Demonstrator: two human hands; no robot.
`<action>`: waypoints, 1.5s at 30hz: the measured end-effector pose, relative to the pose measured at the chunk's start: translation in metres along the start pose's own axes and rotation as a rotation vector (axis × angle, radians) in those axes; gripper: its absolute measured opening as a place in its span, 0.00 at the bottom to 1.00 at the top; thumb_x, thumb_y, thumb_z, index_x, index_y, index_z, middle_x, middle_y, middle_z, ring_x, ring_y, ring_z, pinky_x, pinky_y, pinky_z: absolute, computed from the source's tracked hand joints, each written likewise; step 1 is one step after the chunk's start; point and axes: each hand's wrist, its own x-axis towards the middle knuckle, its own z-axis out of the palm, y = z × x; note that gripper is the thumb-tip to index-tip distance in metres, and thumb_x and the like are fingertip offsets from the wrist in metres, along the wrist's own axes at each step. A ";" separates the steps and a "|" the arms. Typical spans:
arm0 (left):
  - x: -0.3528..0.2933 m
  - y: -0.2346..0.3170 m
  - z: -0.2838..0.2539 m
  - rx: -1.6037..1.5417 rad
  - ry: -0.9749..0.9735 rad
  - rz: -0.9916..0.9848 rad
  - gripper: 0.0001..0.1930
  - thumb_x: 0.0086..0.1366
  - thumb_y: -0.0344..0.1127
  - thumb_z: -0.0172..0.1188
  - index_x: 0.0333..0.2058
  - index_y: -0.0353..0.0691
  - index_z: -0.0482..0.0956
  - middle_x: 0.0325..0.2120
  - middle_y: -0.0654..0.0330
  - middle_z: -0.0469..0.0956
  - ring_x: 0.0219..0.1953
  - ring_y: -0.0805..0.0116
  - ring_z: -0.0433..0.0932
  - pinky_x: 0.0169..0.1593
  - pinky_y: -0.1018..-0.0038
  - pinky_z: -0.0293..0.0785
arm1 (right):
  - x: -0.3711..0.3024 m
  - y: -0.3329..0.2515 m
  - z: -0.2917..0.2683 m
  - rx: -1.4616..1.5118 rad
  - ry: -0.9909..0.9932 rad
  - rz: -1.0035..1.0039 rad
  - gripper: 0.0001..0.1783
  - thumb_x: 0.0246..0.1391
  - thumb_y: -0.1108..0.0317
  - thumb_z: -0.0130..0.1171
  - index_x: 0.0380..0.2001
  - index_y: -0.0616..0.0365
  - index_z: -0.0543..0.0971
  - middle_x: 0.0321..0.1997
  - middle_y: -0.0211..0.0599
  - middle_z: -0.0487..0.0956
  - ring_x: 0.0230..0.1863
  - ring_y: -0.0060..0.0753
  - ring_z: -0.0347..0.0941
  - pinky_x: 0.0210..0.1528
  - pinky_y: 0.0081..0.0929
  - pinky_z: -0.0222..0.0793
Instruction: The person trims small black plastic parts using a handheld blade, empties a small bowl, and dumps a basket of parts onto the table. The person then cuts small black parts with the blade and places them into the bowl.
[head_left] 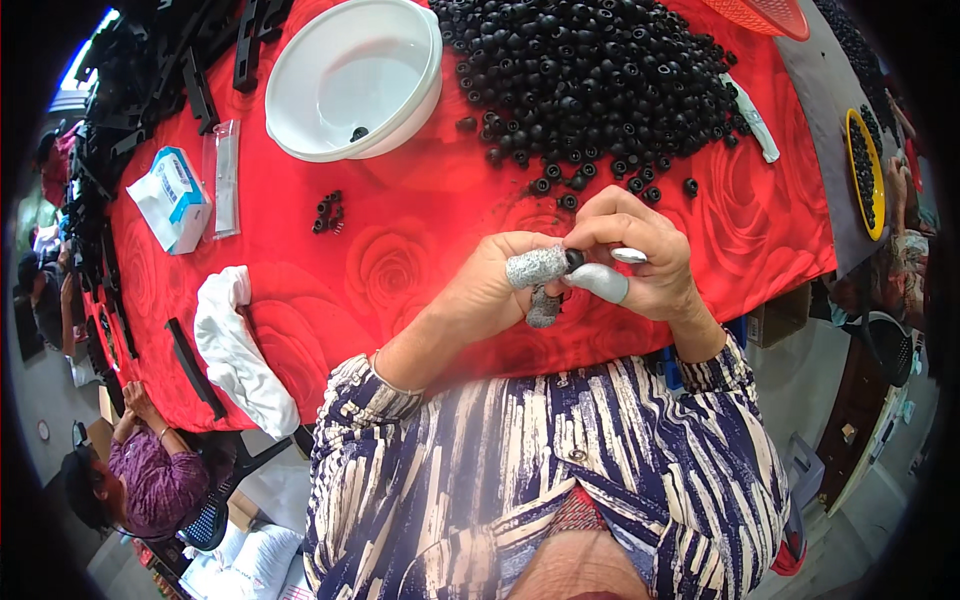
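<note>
While pinching a small black piece (574,260) over the red cloth (420,200), clamped between left hand (488,272) and right hand (652,262), seems to be working it by touch; calls next for a steady hold. Farther out, cannot make out print on the blue-and-white box (182,192), nor any on heaped black parts (590,80) beyond.

A small, rounded black piece (574,260) is held at the near side between the left hand (490,275) and right hand (650,255).
</note>
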 end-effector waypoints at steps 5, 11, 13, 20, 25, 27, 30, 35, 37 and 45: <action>-0.006 0.003 -0.001 -0.013 -0.061 -0.069 0.11 0.58 0.32 0.60 0.38 0.33 0.77 0.27 0.61 0.76 0.27 0.77 0.73 0.29 0.82 0.70 | 0.000 0.000 0.002 -0.063 -0.004 -0.123 0.15 0.37 0.75 0.68 0.33 0.64 0.78 0.29 0.36 0.72 0.26 0.22 0.69 0.24 0.17 0.63; -0.008 0.007 0.004 0.070 -0.040 -0.021 0.11 0.58 0.30 0.60 0.39 0.32 0.78 0.28 0.62 0.76 0.28 0.78 0.74 0.30 0.82 0.70 | -0.001 -0.008 0.007 -0.225 0.072 -0.252 0.18 0.33 0.75 0.68 0.33 0.65 0.78 0.27 0.38 0.72 0.23 0.28 0.69 0.22 0.21 0.63; -0.009 0.005 0.006 0.114 0.010 -0.013 0.12 0.57 0.32 0.61 0.38 0.33 0.78 0.27 0.60 0.77 0.27 0.75 0.75 0.27 0.80 0.71 | -0.003 -0.010 0.009 -0.319 0.089 -0.326 0.19 0.32 0.76 0.67 0.34 0.65 0.78 0.27 0.37 0.72 0.22 0.29 0.69 0.21 0.22 0.64; -0.011 -0.002 0.005 0.129 0.098 0.030 0.12 0.58 0.30 0.59 0.40 0.33 0.78 0.30 0.60 0.78 0.28 0.77 0.74 0.29 0.80 0.72 | -0.009 -0.018 0.011 -0.367 0.058 -0.263 0.21 0.35 0.76 0.66 0.37 0.64 0.73 0.27 0.35 0.69 0.23 0.30 0.68 0.22 0.24 0.64; -0.014 0.006 0.010 0.232 0.064 0.097 0.11 0.59 0.29 0.59 0.40 0.33 0.78 0.32 0.61 0.78 0.30 0.78 0.75 0.32 0.81 0.72 | -0.020 -0.027 0.005 0.423 0.182 0.327 0.12 0.55 0.75 0.49 0.44 0.61 0.66 0.30 0.28 0.69 0.27 0.20 0.65 0.31 0.16 0.62; -0.015 0.008 0.013 0.256 0.045 0.107 0.11 0.58 0.29 0.59 0.40 0.33 0.78 0.32 0.61 0.78 0.31 0.78 0.75 0.32 0.81 0.72 | -0.021 -0.027 -0.002 0.328 0.158 0.300 0.12 0.56 0.76 0.47 0.44 0.62 0.66 0.30 0.29 0.70 0.28 0.19 0.65 0.31 0.16 0.63; -0.015 0.007 0.015 0.300 0.085 0.110 0.10 0.58 0.27 0.59 0.39 0.33 0.78 0.32 0.62 0.78 0.31 0.79 0.74 0.33 0.82 0.72 | -0.017 -0.030 -0.010 0.233 0.076 0.262 0.12 0.57 0.79 0.45 0.45 0.64 0.69 0.32 0.32 0.72 0.28 0.17 0.67 0.31 0.16 0.64; -0.013 0.002 0.016 0.345 0.103 0.210 0.10 0.58 0.26 0.58 0.40 0.33 0.78 0.33 0.62 0.77 0.32 0.78 0.74 0.34 0.82 0.72 | -0.013 -0.034 -0.008 0.022 -0.002 0.383 0.12 0.53 0.78 0.52 0.42 0.65 0.71 0.35 0.37 0.75 0.32 0.26 0.73 0.35 0.22 0.68; -0.013 0.002 0.016 0.342 0.104 0.204 0.10 0.58 0.26 0.58 0.40 0.33 0.78 0.33 0.62 0.77 0.32 0.78 0.74 0.35 0.82 0.72 | -0.014 -0.034 -0.006 0.007 -0.004 0.379 0.12 0.52 0.77 0.53 0.41 0.65 0.71 0.34 0.38 0.75 0.33 0.29 0.74 0.35 0.23 0.68; -0.012 0.001 0.013 0.345 0.091 0.174 0.11 0.59 0.25 0.57 0.41 0.32 0.77 0.33 0.62 0.77 0.34 0.78 0.74 0.37 0.82 0.71 | -0.010 -0.029 -0.005 -0.091 -0.045 0.345 0.10 0.50 0.75 0.54 0.37 0.64 0.72 0.30 0.42 0.75 0.31 0.38 0.75 0.32 0.27 0.68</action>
